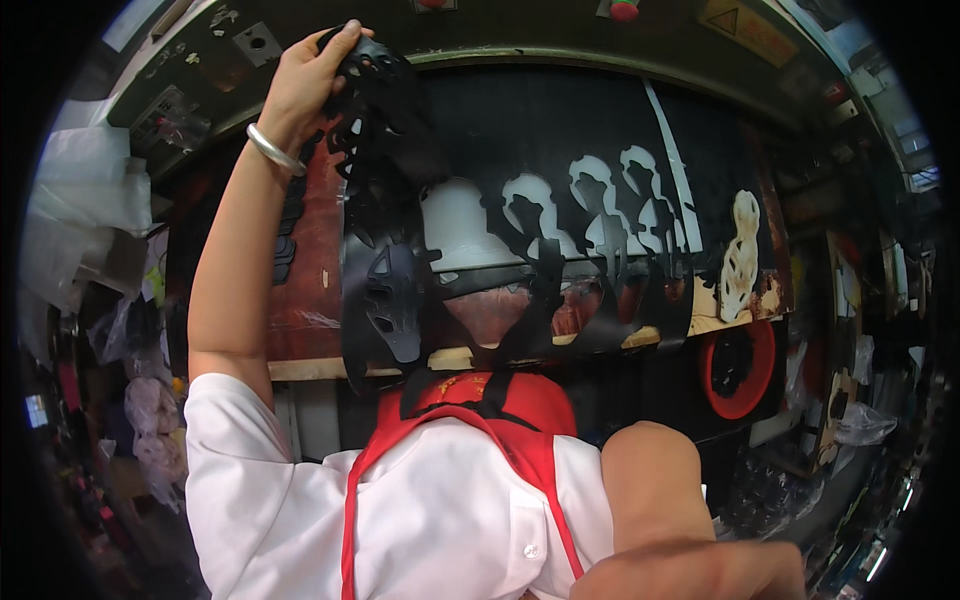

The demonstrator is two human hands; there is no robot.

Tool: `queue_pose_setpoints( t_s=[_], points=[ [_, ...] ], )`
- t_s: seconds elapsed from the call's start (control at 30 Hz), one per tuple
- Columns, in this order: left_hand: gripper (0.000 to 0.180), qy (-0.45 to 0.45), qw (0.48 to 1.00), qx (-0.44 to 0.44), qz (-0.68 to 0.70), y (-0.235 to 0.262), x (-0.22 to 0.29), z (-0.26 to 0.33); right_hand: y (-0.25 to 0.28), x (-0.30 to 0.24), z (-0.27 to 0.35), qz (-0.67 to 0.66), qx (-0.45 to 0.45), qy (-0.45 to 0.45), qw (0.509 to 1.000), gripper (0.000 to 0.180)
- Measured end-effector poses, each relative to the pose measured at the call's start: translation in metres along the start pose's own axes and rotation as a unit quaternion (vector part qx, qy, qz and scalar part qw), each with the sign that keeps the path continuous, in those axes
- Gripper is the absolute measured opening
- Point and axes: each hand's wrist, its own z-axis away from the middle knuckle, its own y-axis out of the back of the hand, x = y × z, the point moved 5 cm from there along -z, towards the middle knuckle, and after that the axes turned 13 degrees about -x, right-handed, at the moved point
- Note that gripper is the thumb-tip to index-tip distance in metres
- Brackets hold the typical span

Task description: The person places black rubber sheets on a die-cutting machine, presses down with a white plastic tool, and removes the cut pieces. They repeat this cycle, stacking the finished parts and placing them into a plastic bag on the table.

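Note:
My left hand [312,75] reaches to the far left of the work surface, thumb and fingers closed on a thin black cut-out piece [375,75] full of holes. More dark perforated material hangs below it, over the left part of a black sheet [560,110]. A dark grey cut-out piece [393,300] lies on that sheet's near left. Shaped openings in the sheet show a white layer [460,225] beneath. My right arm is bent back at the lower right, and a blurred part of it, perhaps my right hand [690,572], crosses the lower edge; its fingers cannot be made out.
On the right of the reddish-brown board [310,270] lies a cream openwork piece [741,255]. A red round tub [738,370] stands below the board's front edge. Dark flat pieces [287,235] lie at the left. A green machine frame [550,45] spans the back.

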Motion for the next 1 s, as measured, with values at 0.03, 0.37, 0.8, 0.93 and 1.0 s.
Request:
queue_pose_setpoints(
  t_s=[0.03,0.37,0.8,0.93,1.0],
  points=[
    [0.029,-0.005,1.0,-0.015,0.019,-0.007,0.001,0.004,-0.005,0.002,0.005,-0.008,0.111,-0.066,0.992,0.035],
    [0.029,0.046,0.998,-0.028,0.021,-0.036,-0.006,0.039,-0.005,0.008,-0.011,-0.117,-0.084,-0.015,0.989,0.023],
    [0.029,0.201,0.92,-0.044,0.333,-0.14,-0.091,0.139,0.147,0.307,-0.065,0.352,-0.103,-0.299,0.881,0.057],
    [0.029,0.2,0.925,0.065,0.317,-0.115,-0.098,0.124,0.174,0.302,-0.046,0.393,-0.108,-0.17,0.897,0.042],
    [0.029,0.118,0.922,0.204,0.308,-0.052,-0.081,0.098,0.186,0.299,-0.031,0.49,-0.142,-0.087,0.856,0.034]
  ],
)
